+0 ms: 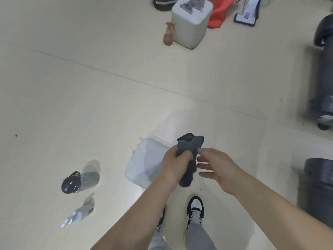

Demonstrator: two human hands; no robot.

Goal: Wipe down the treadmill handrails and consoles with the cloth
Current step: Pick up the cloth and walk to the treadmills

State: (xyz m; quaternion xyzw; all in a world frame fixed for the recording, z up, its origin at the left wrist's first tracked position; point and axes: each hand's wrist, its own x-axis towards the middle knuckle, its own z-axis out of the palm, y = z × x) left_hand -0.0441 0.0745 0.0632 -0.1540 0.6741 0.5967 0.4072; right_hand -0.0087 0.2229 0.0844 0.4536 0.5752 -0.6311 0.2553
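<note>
Cloth [190, 144], dark grey and bunched into a loose roll, sits just below the middle of the scene, held up off the floor [72, 87]. The person's left hand [173, 165] grips it round the middle, fingers [184, 155] curled about it, so one end pokes up towards 12 o'clock and the other hangs down towards 6. The right hand [219, 168] is just beside the cloth at its 3 o'clock, fingers [207, 164] spread and fairly straight, holding nothing; whether the topmost fingertip touches the fabric I cannot tell.

Below the hands, at the cloth's 9 o'clock, a white square container [144, 163] rests on the floor. A black-and-white shoe [195, 210] shows at 6 o'clock, with a grey trouser leg beneath it.

Out at 8 o'clock a clear bottle with a black lid [79, 179] lies on its side, and a pale spray bottle [79, 212] lies near it, closer to the lower edge.

At 12 o'clock, well apart from the hands, stands a white jerrycan [189, 26] with a small orange spray bottle [168, 35] just beside it at its 9 o'clock and a red bag [221, 11] behind it. Along the 3 o'clock edge is a tall dark bin [322, 78], and a second dark bin [319, 186] sits at 4 o'clock.
</note>
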